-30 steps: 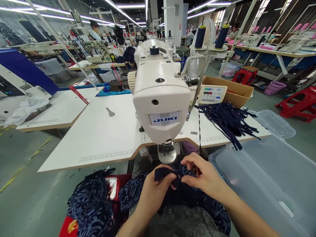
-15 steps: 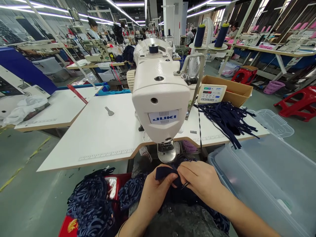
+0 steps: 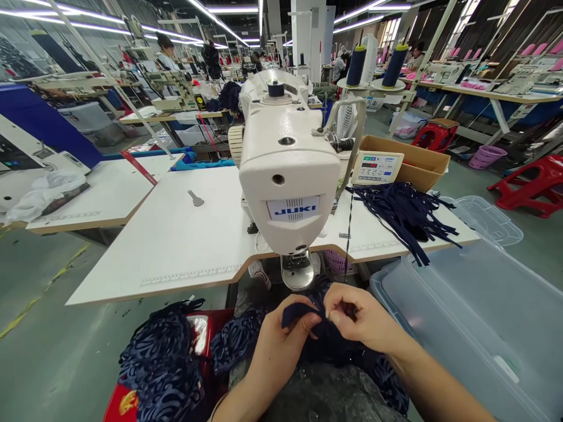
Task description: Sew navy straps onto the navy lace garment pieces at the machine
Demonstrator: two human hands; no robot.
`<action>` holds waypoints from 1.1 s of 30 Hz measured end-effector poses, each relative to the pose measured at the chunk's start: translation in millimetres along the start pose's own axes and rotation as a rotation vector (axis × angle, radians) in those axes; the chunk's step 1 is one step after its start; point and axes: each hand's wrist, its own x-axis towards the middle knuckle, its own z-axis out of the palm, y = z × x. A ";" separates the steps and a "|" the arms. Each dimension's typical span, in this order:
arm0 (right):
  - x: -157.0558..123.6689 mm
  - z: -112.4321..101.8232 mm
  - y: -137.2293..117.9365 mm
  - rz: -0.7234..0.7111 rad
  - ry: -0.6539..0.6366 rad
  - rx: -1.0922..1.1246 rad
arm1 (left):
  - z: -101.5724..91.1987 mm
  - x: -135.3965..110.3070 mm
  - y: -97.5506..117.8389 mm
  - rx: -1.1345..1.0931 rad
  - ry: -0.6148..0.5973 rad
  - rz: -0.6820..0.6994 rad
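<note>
Just below the sewing machine head (image 3: 290, 199), my left hand (image 3: 281, 334) pinches a folded piece of navy fabric (image 3: 295, 313) between thumb and fingers. My right hand (image 3: 365, 319) is closed in a pinch at the right end of that fabric; something dark shows inside its curled fingers, too hidden to name. A thin dark strap (image 3: 349, 228) hangs from the table down behind the right hand. More navy patterned garment fabric (image 3: 389, 381) lies over my lap under both hands.
Patterned navy garments (image 3: 160, 363) are heaped on a red stool (image 3: 118, 404) at left. Navy strips (image 3: 400, 205) lie on the white table (image 3: 189, 234) near a control panel (image 3: 378, 168) and cardboard box (image 3: 424, 161). A clear plastic bin (image 3: 479, 328) stands at right.
My right hand has turned and curled its fingers more, and a dark metal bit seen under it is now out of sight. The hanging strap has swung left. Both hands shifted slightly right.
</note>
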 end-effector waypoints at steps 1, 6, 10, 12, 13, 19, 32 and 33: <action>-1.7 -2.4 1.6 0.001 -0.062 0.156 | -1.0 1.1 -1.9 0.019 0.018 -0.009; -7.2 -16.1 7.1 -0.120 -0.056 0.418 | -6.3 7.4 -9.5 -0.057 0.013 -0.040; -1.8 -16.0 4.2 0.022 0.076 0.152 | -6.0 6.8 -7.3 -0.113 -0.026 -0.005; 0.8 -11.3 1.8 0.091 0.104 -0.012 | -5.0 5.8 -6.2 -0.133 -0.039 0.012; 1.6 -8.5 0.7 0.114 0.115 -0.087 | -4.6 5.4 -5.9 -0.136 -0.038 0.018; 1.1 4.0 0.9 0.057 0.013 -0.284 | -4.5 5.4 -6.1 -0.098 -0.005 0.027; 5.3 0.0 8.4 0.133 0.087 -0.178 | -3.4 3.5 -4.4 -0.083 0.008 -0.040; 5.0 0.9 10.0 0.119 0.081 -0.110 | -3.3 3.7 -4.5 -0.100 -0.006 -0.037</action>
